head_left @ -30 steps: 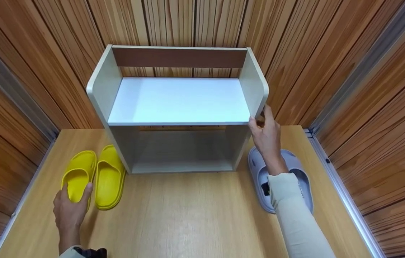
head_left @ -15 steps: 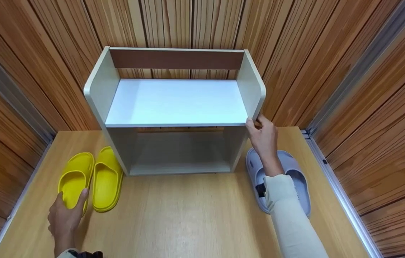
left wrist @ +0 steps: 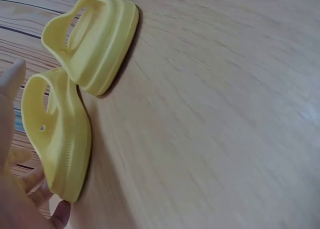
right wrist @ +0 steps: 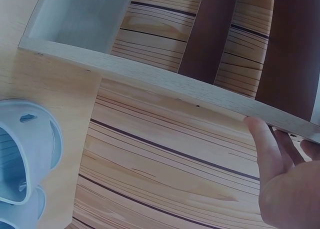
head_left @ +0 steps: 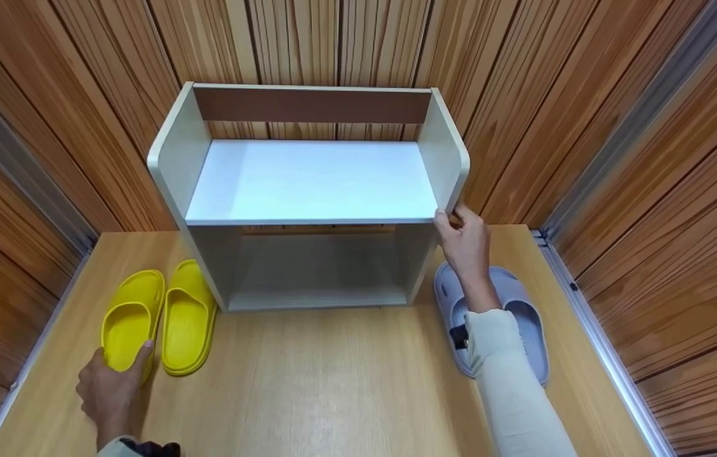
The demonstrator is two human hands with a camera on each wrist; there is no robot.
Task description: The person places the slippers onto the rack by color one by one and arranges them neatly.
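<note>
A small two-tier shelf unit [head_left: 307, 184] with pale side panels stands against the wooden wall. My right hand [head_left: 466, 244] holds its right side panel: the thumb is at the front edge and the bent fingers lie against the outer face, as the right wrist view shows. On the left, a pair of yellow slippers rests on the floor. My left hand [head_left: 110, 387] is at the heel of the left yellow slipper [left wrist: 65, 144], thumb and fingers spread to either side; firm contact is hard to tell. The right yellow slipper [head_left: 188, 324] lies beside it.
Grey-blue slippers [head_left: 523, 314] sit on the floor right of the shelf unit, partly hidden by my right forearm. Wood-panelled walls [head_left: 663, 222] enclose the floor [head_left: 320, 381] on three sides. A metal strip [head_left: 612, 355] runs along the right edge.
My left hand has drawn back slightly down and left along the yellow slipper's heel. The right hand's index finger has bent in lower on the side panel. The view shifted slightly.
</note>
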